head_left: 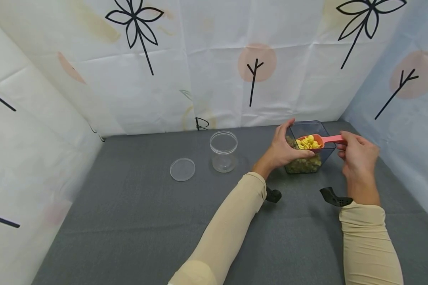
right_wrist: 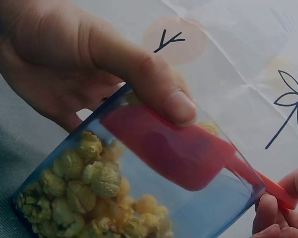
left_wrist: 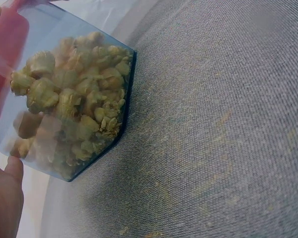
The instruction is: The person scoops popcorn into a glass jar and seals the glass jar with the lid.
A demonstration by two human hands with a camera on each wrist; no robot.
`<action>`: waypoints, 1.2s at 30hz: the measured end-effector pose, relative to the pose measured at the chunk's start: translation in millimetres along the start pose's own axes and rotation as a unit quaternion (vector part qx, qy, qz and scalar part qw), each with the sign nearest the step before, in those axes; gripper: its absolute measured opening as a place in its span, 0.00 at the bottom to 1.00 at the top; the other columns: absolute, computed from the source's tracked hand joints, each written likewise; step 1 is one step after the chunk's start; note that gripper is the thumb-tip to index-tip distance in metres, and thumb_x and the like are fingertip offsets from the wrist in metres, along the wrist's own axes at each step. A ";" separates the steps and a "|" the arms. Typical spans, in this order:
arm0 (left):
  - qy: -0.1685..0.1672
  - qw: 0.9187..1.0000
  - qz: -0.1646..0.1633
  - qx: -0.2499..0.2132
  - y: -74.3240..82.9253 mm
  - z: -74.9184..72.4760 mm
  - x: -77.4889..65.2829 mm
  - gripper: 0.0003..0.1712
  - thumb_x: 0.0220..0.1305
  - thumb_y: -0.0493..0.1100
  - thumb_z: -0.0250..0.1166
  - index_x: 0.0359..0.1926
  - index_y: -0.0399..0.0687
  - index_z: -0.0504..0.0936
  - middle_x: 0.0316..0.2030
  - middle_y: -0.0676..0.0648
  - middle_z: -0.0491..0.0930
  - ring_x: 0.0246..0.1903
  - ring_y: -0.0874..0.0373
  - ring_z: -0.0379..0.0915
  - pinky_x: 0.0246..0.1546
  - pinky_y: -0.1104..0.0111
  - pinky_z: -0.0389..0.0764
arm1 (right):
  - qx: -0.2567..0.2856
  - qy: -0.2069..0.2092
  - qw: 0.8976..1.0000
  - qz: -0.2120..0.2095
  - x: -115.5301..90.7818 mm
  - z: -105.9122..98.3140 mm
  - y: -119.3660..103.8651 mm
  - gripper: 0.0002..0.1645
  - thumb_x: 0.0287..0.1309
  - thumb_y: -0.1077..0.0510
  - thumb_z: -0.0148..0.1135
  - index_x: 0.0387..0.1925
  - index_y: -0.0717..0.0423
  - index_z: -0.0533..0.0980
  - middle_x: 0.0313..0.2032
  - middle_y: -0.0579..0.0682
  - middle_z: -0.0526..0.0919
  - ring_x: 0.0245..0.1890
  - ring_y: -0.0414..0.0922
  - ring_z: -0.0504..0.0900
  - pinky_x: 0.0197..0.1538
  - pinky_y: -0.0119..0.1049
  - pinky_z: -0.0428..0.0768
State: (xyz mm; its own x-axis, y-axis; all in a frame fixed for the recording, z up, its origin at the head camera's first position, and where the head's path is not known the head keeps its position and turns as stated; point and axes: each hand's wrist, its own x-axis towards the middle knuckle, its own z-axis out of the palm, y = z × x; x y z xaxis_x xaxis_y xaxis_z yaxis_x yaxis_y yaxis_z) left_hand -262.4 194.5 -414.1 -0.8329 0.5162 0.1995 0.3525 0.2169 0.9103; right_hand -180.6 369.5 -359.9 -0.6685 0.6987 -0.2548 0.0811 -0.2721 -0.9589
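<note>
A clear, bluish rectangular container (head_left: 308,127) stands at the right rear of the table, partly filled with popcorn (left_wrist: 89,94). My left hand (head_left: 281,148) grips its left side, thumb across the near wall and the other fingers round the left. With its fingers curled round the handle, my right hand (head_left: 360,156) holds a coral-red scoop (head_left: 331,138). The scoop's bowl lies just inside the container's top, heaped with yellow popcorn (head_left: 308,142). Through the wall in the right wrist view, the bowl (right_wrist: 164,148) shows above the rest of the popcorn.
A clear round jar (head_left: 224,160) stands left of the container, near the back. Farther left, a clear round lid (head_left: 182,169) lies flat on the grey tablecloth (head_left: 135,206). White patterned cloth walls (head_left: 214,79) enclose the back and both sides.
</note>
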 end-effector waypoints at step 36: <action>-0.028 0.999 -0.027 0.014 9.8 -7.8 -2.4 0.67 0.51 0.56 0.81 0.80 0.78 0.43 0.79 0.57 0.51 0.75 0.54 0.57 0.68 0.55 0.74 | 0.148 0.030 0.988 0.005 0.1 -11.3 -8.9 0.08 0.63 0.51 0.71 0.39 0.51 0.85 0.28 0.43 0.88 0.18 0.39 0.83 0.21 0.26 0.75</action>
State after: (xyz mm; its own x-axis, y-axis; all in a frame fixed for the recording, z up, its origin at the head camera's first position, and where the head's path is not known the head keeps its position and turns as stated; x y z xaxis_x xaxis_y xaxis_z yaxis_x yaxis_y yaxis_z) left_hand -260.3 188.9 -402.8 -0.8265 0.5478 0.1295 0.3203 0.2686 0.9084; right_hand -173.0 379.4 -352.8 -0.6234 0.7301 -0.2798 -0.1386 -0.4554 -0.8794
